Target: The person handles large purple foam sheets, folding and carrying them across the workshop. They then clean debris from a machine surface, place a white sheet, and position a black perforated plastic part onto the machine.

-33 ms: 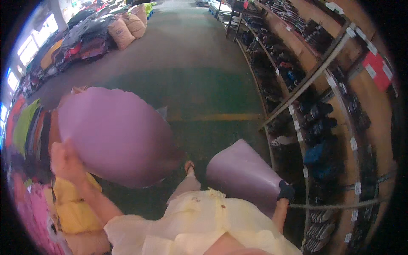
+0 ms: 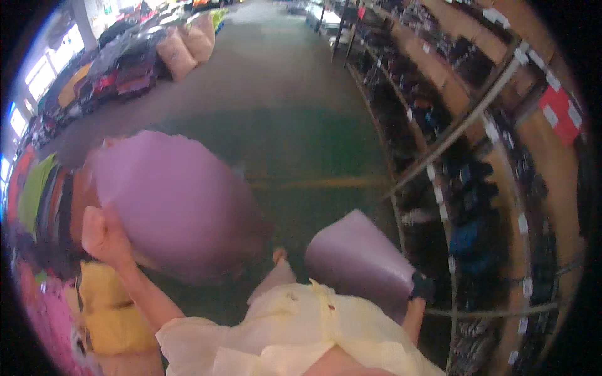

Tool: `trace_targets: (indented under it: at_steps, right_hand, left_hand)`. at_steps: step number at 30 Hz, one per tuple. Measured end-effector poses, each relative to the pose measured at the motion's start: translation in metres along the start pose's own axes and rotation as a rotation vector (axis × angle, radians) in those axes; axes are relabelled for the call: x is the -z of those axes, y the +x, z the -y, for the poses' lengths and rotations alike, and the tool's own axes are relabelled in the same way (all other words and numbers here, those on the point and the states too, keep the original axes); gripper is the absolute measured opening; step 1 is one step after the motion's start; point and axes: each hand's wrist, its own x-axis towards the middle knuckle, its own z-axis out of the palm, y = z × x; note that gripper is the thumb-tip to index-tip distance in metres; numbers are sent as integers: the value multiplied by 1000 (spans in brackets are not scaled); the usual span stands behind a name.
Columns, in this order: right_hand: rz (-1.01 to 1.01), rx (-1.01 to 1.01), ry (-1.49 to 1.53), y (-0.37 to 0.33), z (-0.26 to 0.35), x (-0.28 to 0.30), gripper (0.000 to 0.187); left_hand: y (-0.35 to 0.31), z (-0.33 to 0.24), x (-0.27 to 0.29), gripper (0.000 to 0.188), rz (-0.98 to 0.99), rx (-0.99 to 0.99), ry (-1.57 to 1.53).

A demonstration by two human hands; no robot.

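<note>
A large, smooth purple sheet point(image 2: 175, 200) hangs out at the left, with a rounded outline. My bare left hand point(image 2: 105, 237) is closed at its near-left edge. On the right, a second smooth purple sheet point(image 2: 357, 250) curves into a cone-like shape. My right hand point(image 2: 422, 287), in a dark glove, is at that sheet's right edge beside the shelving; its fingers are blurred and partly hidden, though the sheet narrows into its grasp. Whether the sheets are leather or plastic cannot be told.
Tall shelving point(image 2: 454, 135) with dark tools or parts lines the right. Stacked coloured sheets point(image 2: 47, 194) and yellow bundles point(image 2: 113, 313) stand close at my left. Farther off lie piled sheets point(image 2: 125, 62) and tan sacks point(image 2: 177, 55). A green floor point(image 2: 301, 147) with a yellow line runs ahead.
My left hand and its purple sheet have shifted slightly right in the picture. The right hand and its sheet are nearly unchanged. The surroundings have shifted slightly.
</note>
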Motion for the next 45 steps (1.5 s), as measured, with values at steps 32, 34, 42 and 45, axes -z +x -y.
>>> trace_targets:
  at_steps: [32, 34, 42, 45]
  right_hand:
    - [54, -179, 48, 592, 1061, -605, 53]
    - [95, -154, -12, 629, 1134, -645, 55]
    - [214, 6, 74, 771, 1459, -821, 51]
    - [189, -7, -2, 834, 1536, -889, 48]
  left_hand:
    - [494, 333, -1280, 40, 42, 123, -79]
    - [530, 357, -1356, 41, 31, 118, -80]
    - [653, 465, -1580, 41, 16, 178, 181]
    - [691, 505, -1665, 39, -102, 168, 148]
